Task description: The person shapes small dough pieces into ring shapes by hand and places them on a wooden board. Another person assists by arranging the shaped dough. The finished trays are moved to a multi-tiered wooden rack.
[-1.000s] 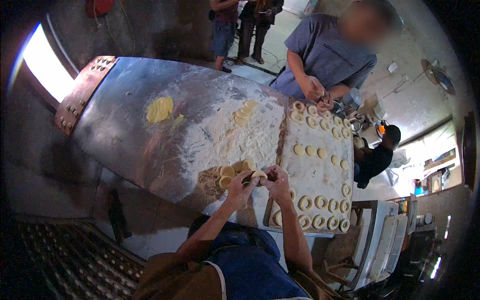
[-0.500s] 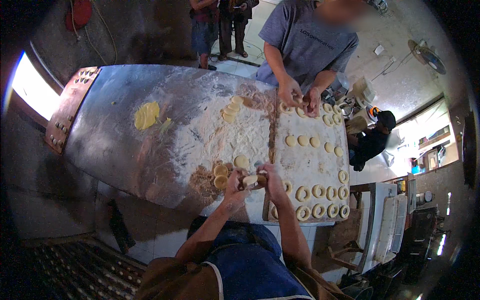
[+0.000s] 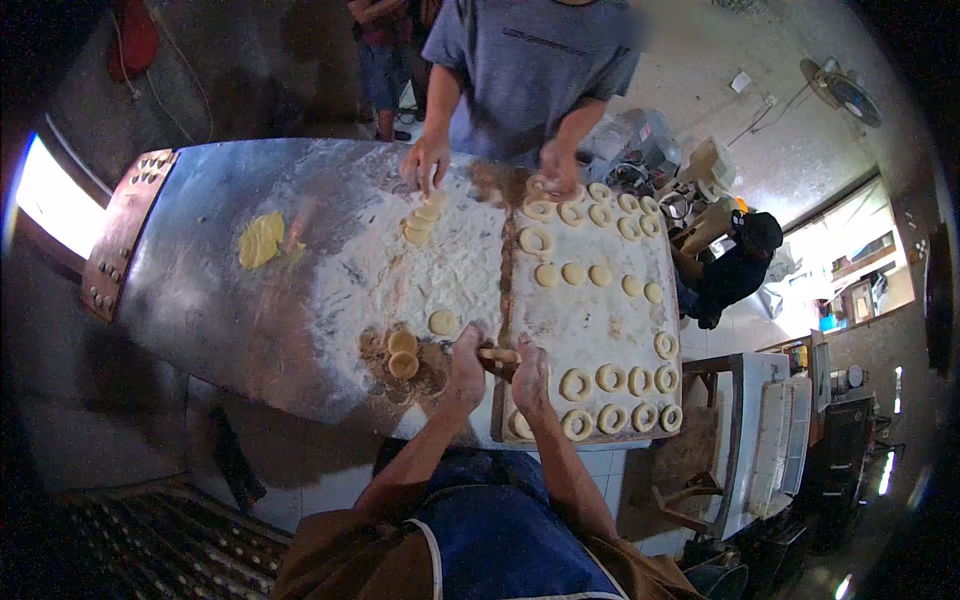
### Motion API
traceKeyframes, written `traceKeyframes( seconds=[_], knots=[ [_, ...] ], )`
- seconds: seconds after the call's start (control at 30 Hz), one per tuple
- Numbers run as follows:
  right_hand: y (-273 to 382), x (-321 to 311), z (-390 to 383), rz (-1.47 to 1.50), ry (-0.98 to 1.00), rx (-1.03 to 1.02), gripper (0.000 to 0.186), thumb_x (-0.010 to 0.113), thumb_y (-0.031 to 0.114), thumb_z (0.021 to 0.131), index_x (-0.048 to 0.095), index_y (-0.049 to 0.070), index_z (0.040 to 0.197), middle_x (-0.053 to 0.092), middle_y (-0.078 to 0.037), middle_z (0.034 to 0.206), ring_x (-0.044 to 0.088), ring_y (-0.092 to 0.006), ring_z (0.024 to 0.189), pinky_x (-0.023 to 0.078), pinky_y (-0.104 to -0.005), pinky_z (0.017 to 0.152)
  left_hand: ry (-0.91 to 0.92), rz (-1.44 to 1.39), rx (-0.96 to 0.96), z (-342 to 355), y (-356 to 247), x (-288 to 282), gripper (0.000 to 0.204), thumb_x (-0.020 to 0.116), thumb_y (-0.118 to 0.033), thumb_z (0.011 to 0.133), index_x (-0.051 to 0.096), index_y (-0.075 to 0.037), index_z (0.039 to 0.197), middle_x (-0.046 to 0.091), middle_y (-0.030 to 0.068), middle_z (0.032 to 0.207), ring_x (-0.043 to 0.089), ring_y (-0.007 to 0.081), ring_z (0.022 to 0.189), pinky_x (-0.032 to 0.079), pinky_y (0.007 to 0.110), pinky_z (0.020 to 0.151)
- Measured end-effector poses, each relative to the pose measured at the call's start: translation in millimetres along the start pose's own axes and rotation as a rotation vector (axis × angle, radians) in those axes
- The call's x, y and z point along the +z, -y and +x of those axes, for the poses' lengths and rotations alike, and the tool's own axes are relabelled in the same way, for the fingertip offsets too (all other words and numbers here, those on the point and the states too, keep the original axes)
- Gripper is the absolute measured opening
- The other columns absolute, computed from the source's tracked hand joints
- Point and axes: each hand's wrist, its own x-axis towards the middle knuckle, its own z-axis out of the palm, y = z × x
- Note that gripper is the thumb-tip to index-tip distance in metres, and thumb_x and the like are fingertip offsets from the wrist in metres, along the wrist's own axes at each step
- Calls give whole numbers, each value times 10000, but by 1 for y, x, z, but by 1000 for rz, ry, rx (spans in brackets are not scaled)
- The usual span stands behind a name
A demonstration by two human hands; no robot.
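Between my hands, above the near edge of the metal table, a piece of pale dough [image 3: 498, 355] is stretched sideways. My left hand [image 3: 466, 368] grips one end and my right hand [image 3: 531, 375] the other, the fingers of both closed and partly hidden. Left of my left hand, flat dough rounds [image 3: 403, 364] sit in brown crumbs, with another round [image 3: 443, 321] just beyond on the floured surface. To the right lies a floured board [image 3: 600, 330] bearing dough rings [image 3: 611, 377] and a row of solid rounds [image 3: 573, 274].
Across the table a person in a grey shirt has one hand [image 3: 427, 163] at a line of dough rounds [image 3: 417, 228] and another [image 3: 560, 170] over the board's far edge. Yellow fat [image 3: 262, 240] is smeared on the metal. Another person [image 3: 735, 265] is beyond the board.
My hands have moved slightly apart, drawing the dough out between them. The person opposite has separated their hands, one reaching toward the dough rounds. Another ring now shows on the board's far left.
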Motion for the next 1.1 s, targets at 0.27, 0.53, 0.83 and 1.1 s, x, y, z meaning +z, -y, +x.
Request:
traceKeyframes(
  seconds=[0.27,0.53,0.83,1.1],
  knots=[
    [-12,-71,6,21,24,-218,631,360,466,997,536,-23,639,514,-76,583,463,-169,593,376,-375,565,-70,-88,-211,-13,33,64,266,451,-312,975,485,-91,831,435,6,690,466,128,573,415,336,530],
    [-42,-136,17,193,-55,-125,650,313,464,1003,638,-31,737,540,-36,583,464,-146,562,385,-351,542,-85,-43,-247,-30,88,113,358,465,-391,968,549,-47,913,526,36,764,504,156,700,439,344,673],
    [-65,-219,28,-24,23,-280,685,280,487,997,667,-66,881,592,-175,647,597,-273,633,477,-386,590,146,88,-249,-32,135,172,393,431,-384,970,470,-48,771,500,90,663,523,187,626,429,367,589],
    [-79,-277,23,-39,-126,-255,679,311,515,991,613,-52,769,522,-108,566,461,-205,516,397,-353,527,238,416,-74,-45,183,219,474,387,-446,974,509,-40,762,492,38,650,500,153,622,413,346,547]
  ],
)
